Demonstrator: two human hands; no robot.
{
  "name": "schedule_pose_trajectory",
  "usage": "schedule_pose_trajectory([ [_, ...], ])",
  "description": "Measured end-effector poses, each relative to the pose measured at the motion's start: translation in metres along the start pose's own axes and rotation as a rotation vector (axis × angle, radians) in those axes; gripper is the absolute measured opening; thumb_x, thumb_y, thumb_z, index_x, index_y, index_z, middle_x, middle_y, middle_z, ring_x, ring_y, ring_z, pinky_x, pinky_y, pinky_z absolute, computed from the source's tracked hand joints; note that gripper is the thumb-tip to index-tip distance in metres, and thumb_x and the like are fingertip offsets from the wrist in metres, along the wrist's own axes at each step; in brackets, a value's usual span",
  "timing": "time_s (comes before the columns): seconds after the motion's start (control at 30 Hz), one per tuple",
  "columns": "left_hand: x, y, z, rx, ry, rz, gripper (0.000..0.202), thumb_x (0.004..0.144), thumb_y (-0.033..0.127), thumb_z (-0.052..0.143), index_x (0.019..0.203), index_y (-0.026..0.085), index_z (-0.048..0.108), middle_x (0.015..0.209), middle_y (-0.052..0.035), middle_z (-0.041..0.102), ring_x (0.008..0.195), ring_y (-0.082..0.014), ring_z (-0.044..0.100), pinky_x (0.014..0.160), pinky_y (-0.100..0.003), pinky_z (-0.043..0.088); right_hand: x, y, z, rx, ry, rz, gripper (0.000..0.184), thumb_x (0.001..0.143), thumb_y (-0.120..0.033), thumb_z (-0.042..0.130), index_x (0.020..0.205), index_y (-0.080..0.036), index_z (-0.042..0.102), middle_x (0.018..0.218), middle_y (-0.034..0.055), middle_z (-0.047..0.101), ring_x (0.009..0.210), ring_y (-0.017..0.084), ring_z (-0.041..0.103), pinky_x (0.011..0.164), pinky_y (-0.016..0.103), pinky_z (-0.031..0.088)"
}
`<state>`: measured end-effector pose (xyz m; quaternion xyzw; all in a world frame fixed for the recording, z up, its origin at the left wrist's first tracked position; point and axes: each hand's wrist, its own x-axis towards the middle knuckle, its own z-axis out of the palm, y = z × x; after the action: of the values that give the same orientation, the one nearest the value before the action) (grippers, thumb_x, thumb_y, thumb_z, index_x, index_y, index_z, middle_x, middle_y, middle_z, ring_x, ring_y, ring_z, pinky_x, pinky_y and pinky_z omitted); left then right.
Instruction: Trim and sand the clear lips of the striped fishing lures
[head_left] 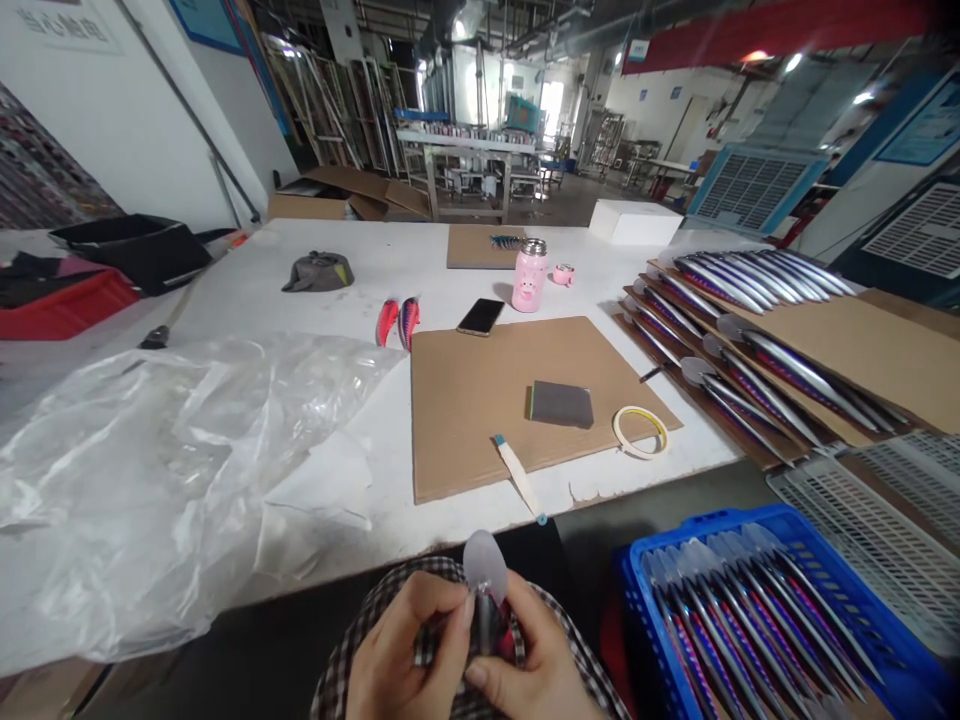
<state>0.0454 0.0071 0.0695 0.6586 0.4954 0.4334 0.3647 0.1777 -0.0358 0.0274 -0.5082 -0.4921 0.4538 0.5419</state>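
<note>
Close to my lap, a fishing lure (486,572) points its clear rounded lip upward, with a dark and pinkish-red body below. My right hand (546,655) is closed around the lure's body. The thumb and forefinger of my left hand (405,648) pinch at the base of the lip. Fingers cover most of the body. Beyond the hands, a whitish strip with blue-green ends (517,478) lies across the front edge of a cardboard sheet (457,420). A dark grey block (561,403) and a roll of tape (640,432) rest on that sheet.
At right stands a blue basket (637,580) of several lures; more lie on stacked cardboard (862,345). Clear plastic sheeting (187,470) covers the table's left. Farther back are a phone (481,317), a pink bottle (530,277), two red lure pieces (387,323) and a grey cap (318,271).
</note>
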Motion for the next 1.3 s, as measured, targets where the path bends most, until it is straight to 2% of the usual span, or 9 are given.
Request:
schedule_pose_trajectory([
  [0.17,-0.003,-0.006,0.002,-0.136,0.037,-0.091,0.012,0.076,0.033,0.066,0.073,0.024,0.059,0.066,0.0026,0.062,0.059,-0.0124,0.058,0.057,-0.017,0.047,0.001,-0.004,-0.004,-0.128,-0.020,-0.079,0.066,0.066,-0.019,0.074,0.128,-0.032,0.054,0.121,0.0009,0.063,0.111,0.024,0.057,0.097,0.030,0.042],
  [0.33,-0.004,-0.012,0.003,-0.233,-0.009,-0.139,0.011,0.079,0.033,0.064,0.080,0.024,0.057,0.069,0.0025,0.062,0.062,-0.0137,0.061,0.058,-0.019,0.049,0.000,-0.006,-0.001,-0.135,-0.020,-0.063,0.071,0.062,-0.009,0.070,0.128,-0.029,0.053,0.123,0.0025,0.062,0.112,0.024,0.057,0.098,0.033,0.042],
  [0.43,0.001,-0.011,-0.001,-0.090,-0.058,0.020,0.006,0.082,0.027,0.061,0.087,0.025,0.060,0.075,0.0009,0.063,0.067,-0.0150,0.063,0.062,-0.021,0.051,0.000,-0.005,0.001,-0.135,0.019,-0.009,0.072,0.060,-0.005,0.068,0.128,-0.026,0.054,0.123,0.0046,0.063,0.112,0.025,0.057,0.098,0.034,0.043],
  [0.53,0.008,-0.008,-0.005,0.107,-0.053,0.207,0.014,0.080,0.022,0.063,0.093,0.027,0.062,0.084,-0.0007,0.064,0.071,-0.0150,0.063,0.065,-0.021,0.051,0.000,-0.003,0.003,-0.210,0.044,-0.004,0.073,0.058,-0.006,0.070,0.127,-0.024,0.054,0.123,0.0060,0.063,0.113,0.027,0.058,0.099,0.036,0.043],
  [0.7,0.013,-0.009,-0.004,0.199,-0.068,0.226,0.007,0.082,0.021,0.058,0.083,0.026,0.064,0.083,-0.0019,0.064,0.075,-0.0159,0.063,0.067,-0.021,0.050,0.000,-0.004,0.002,-0.307,0.016,-0.020,0.067,0.062,-0.012,0.070,0.127,-0.022,0.055,0.124,0.0077,0.063,0.113,0.027,0.058,0.099,0.037,0.044],
  [0.8,0.013,-0.015,-0.001,0.112,-0.101,0.140,0.008,0.082,0.020,0.056,0.081,0.024,0.063,0.081,-0.0024,0.065,0.074,-0.0169,0.064,0.067,-0.022,0.051,-0.001,-0.004,0.001,-0.322,0.012,0.044,0.068,0.062,-0.014,0.069,0.129,-0.019,0.053,0.124,0.0107,0.062,0.115,0.030,0.056,0.100,0.042,0.042],
  [1.03,0.004,-0.018,0.003,-0.482,-0.111,-0.337,0.014,0.074,0.032,0.070,0.085,0.026,0.063,0.081,0.0022,0.063,0.066,-0.0123,0.058,0.059,-0.018,0.050,-0.002,-0.003,-0.001,-0.317,0.025,0.124,0.067,0.063,-0.016,0.066,0.129,-0.014,0.053,0.125,0.0133,0.061,0.116,0.031,0.056,0.101,0.046,0.041],
  [1.17,0.005,-0.023,-0.003,-0.692,-0.135,-0.446,0.026,0.066,0.041,0.078,0.085,0.024,0.071,0.092,-0.0017,0.065,0.078,-0.0157,0.060,0.067,-0.021,0.053,0.000,-0.008,0.000,-0.341,0.016,0.180,0.068,0.061,-0.010,0.062,0.128,-0.011,0.053,0.126,0.0158,0.061,0.117,0.032,0.055,0.103,0.049,0.040],
  [1.3,0.005,-0.032,-0.008,-0.717,-0.171,-0.544,0.028,0.072,0.044,0.073,0.089,0.022,0.073,0.098,-0.0059,0.067,0.083,-0.0199,0.064,0.075,-0.027,0.055,0.001,-0.011,0.000,-0.375,0.012,0.188,0.069,0.059,-0.007,0.061,0.128,-0.012,0.053,0.127,0.0161,0.060,0.118,0.032,0.054,0.103,0.050,0.039],
])
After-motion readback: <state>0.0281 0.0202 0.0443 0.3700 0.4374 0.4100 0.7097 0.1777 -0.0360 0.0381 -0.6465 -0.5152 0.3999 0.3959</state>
